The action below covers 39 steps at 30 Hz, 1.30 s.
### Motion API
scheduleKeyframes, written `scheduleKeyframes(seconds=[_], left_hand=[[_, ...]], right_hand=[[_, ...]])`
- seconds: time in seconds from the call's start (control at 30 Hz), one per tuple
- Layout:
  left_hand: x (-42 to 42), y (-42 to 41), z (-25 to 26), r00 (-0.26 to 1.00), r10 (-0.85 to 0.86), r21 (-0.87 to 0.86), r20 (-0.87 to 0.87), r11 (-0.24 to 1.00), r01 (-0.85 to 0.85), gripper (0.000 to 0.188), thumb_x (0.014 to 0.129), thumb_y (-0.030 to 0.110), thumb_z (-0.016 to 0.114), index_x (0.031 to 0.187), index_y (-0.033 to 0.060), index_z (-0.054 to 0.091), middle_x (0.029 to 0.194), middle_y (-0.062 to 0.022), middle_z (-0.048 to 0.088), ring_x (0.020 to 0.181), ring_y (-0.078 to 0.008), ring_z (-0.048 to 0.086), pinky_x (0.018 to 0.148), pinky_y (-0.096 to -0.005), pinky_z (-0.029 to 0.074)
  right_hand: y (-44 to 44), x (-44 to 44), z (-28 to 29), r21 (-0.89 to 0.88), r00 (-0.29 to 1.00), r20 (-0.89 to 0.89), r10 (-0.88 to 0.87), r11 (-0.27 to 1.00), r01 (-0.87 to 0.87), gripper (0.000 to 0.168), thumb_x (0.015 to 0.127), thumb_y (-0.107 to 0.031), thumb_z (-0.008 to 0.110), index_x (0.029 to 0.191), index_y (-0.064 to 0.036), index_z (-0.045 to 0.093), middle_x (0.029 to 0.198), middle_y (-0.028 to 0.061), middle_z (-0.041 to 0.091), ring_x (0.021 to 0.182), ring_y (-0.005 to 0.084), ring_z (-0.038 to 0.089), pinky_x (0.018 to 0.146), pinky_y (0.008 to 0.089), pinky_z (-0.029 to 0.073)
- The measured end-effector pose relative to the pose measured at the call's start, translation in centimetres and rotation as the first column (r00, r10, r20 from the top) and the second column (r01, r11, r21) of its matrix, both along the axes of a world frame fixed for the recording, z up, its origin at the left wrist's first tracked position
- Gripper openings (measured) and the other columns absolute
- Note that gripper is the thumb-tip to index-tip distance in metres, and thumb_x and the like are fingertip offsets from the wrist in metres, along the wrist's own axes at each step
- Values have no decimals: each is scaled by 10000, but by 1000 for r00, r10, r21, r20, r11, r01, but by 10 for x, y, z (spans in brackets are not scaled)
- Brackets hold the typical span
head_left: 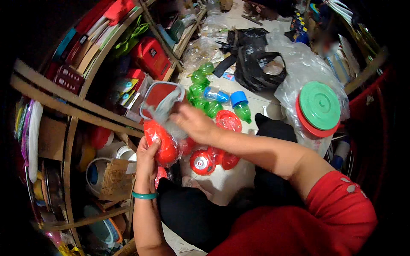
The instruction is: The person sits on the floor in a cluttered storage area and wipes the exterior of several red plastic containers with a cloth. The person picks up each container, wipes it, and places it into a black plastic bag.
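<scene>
My left hand grips a red plastic object wrapped in clear film, its thumb pressed on the front. A blurred grey cloth lies across the top of it and over the rim of a clear plastic tub. Beside the cloth is my right hand, blurred; whether its fingers hold the cloth cannot be told. On the floor below are a round red container with a silver top and a red dish. Several green plastic bottles and a blue-capped green bottle lie beyond.
Wooden shelving with boxes and goods runs along the left. Black plastic bags and clear plastic sheeting cover floor ahead. At the right, a green round lid rests on a red one. A blue-ended clear bottle lies between the bottles.
</scene>
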<state>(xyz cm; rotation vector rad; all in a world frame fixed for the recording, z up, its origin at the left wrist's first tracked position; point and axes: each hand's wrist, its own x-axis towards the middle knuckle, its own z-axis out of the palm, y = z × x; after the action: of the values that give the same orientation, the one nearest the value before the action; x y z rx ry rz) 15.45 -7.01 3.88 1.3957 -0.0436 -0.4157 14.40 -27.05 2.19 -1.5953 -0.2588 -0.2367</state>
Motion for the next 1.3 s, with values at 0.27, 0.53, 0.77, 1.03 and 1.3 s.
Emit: scheduleKeyframes(seconds=[0.27,0.53,0.77,1.03,1.3], left_hand=[[-38,-40,1,986,-66,240,154,970,28,392,811,81,613,1174,-7,496,1091,-77,561,957,-153,542,848,-298,438],[-58,-53,7,965,-194,228,179,962,151,419,803,103,639,1189,12,503,1090,-64,575,977,-147,544,862,-297,433],[-52,-47,-3,971,-175,197,161,970,142,439,807,100,633,1205,14,470,1121,-75,554,1000,-147,530,869,-303,432],[-48,-45,-6,969,-218,189,120,963,193,540,798,40,616,1290,30,394,1160,-86,550,1029,-191,552,893,-337,447],[-55,-37,6,989,-136,-125,53,982,142,618,751,124,679,1292,33,393,1201,-103,528,1082,-224,533,937,-369,427]], right_hand=[[4,-9,-9,-259,947,318,40,965,46,410,845,-256,523,1190,-35,494,1211,175,517,1149,327,473,961,411,367],[-16,26,-34,-109,958,-238,-159,985,136,460,878,-420,465,994,18,548,940,287,586,899,434,569,770,471,436],[-20,5,-12,-120,987,-140,-80,991,63,421,884,-374,487,988,30,543,959,266,581,918,409,561,783,444,433],[-11,-5,-19,-119,992,95,-86,988,97,420,902,-369,471,1018,33,509,989,245,563,960,400,537,815,438,417],[-25,26,-47,56,907,-419,-41,996,71,462,874,-421,455,914,9,620,931,248,606,883,378,588,766,425,443]])
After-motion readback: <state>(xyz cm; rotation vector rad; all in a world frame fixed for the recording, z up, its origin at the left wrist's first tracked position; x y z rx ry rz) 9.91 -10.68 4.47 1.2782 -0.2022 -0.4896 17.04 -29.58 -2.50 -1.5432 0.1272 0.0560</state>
